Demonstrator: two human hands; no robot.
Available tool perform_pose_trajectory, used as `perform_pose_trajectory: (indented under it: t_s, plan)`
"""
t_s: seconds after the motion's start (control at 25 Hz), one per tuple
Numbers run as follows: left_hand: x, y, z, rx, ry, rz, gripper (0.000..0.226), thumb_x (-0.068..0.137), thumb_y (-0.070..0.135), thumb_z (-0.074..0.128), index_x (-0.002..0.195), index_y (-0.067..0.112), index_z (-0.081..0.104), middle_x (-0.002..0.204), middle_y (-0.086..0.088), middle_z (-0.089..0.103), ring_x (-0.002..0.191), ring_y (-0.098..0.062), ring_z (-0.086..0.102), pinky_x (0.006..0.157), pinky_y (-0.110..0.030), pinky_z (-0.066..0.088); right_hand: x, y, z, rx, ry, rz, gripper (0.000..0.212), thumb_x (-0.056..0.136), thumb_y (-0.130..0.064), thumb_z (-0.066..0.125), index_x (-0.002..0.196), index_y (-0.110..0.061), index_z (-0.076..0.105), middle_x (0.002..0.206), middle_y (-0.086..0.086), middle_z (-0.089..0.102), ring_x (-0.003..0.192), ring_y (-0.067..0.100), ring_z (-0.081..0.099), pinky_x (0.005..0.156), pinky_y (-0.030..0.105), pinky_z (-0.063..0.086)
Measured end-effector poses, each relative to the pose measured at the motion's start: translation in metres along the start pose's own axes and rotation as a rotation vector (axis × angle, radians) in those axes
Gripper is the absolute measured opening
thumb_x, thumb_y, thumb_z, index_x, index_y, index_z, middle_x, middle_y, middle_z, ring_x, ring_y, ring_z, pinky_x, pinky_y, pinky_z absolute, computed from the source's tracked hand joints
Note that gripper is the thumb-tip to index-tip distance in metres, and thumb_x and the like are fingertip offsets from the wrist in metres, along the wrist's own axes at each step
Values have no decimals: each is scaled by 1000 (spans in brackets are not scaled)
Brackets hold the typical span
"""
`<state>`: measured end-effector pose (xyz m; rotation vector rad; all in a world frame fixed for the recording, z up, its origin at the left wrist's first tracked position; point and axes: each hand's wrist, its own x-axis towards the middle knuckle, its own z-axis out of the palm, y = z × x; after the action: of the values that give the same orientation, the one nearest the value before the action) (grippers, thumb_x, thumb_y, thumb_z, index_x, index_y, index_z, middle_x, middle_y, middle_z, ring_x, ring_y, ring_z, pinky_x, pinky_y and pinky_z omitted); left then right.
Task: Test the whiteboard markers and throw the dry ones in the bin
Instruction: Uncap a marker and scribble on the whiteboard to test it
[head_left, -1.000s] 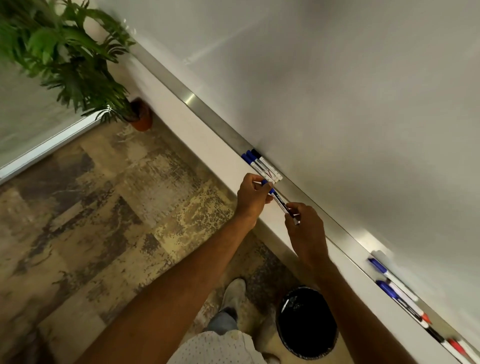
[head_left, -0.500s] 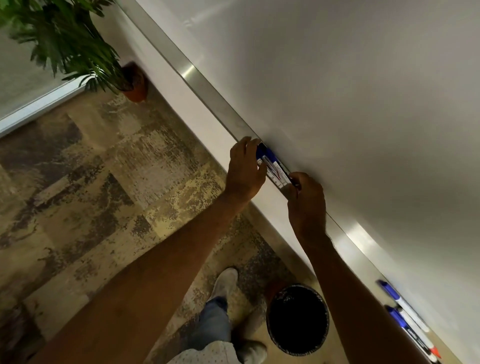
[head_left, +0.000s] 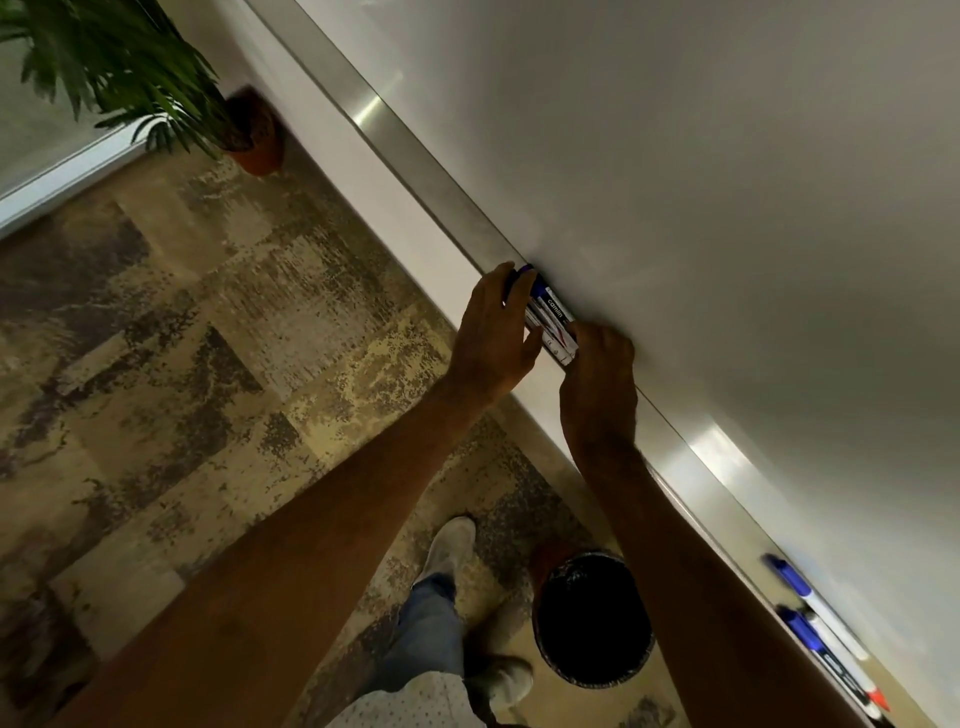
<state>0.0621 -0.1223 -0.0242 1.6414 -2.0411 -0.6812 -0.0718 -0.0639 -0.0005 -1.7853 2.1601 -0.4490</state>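
Here, a bundle of markers (head_left: 551, 323) on the whiteboard ledge (head_left: 447, 200) is gripped by both hands: left hand (head_left: 493, 332), right hand (head_left: 597, 374). Being light, stiff and smooth-barrelled, each is best held mid-barrel.

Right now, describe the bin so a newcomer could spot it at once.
Follow the whiteboard's metal ledge down toward the person's right arm. On the patterned floor below it, beside the person's shoe, stands the bin. It is round with a black inside, unlike the brown plant pot at the far corner.
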Motion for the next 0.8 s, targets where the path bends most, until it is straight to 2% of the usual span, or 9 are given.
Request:
perform_pose_trajectory:
  t_s: [0.32, 0.56, 0.68, 0.8]
  plan:
    - [0, 0, 0, -5, -28, 4, 68, 93, 27, 69, 150, 5, 40, 155, -22, 35, 144, -36, 31, 116, -45, 36, -4, 4, -2, -11, -14, -13, 40, 97, -1, 63, 136, -10, 60, 134, 14, 59, 126, 31, 54, 88, 40, 60]
    - [-12, 7, 0, 5, 9, 36, 66, 96, 38, 53, 151, 5, 38, 160, -24, 26, 148, -40, 22, 119, -47, 26, -32, 15, -23, 61, 50, -13, 29, 103, -12, 58, 132, -11, 62, 132, 9, 60, 118, 25, 54, 83, 32, 53]
    - [-24, 19, 5, 26, 34, 34, 65, 94, 34, 56, 151, 8, 39, 161, -21, 27, 149, -39, 24, 120, -52, 29, -54, 30, -32, 64, 79, 30, 28, 105, -19, 56, 131, -14, 63, 131, 5, 60, 116, 21, 53, 81, 33, 56]
    - [-49, 48, 18, 16, -24, 71, 65, 93, 33, 60, 150, 10, 41, 161, -19, 28, 148, -38, 25, 119, -51, 31, -85, 55, -42, 17, 119, 80, 26, 104, -22, 56, 129, -16, 63, 127, 4, 62, 112, 22, 56, 80, 39, 58]
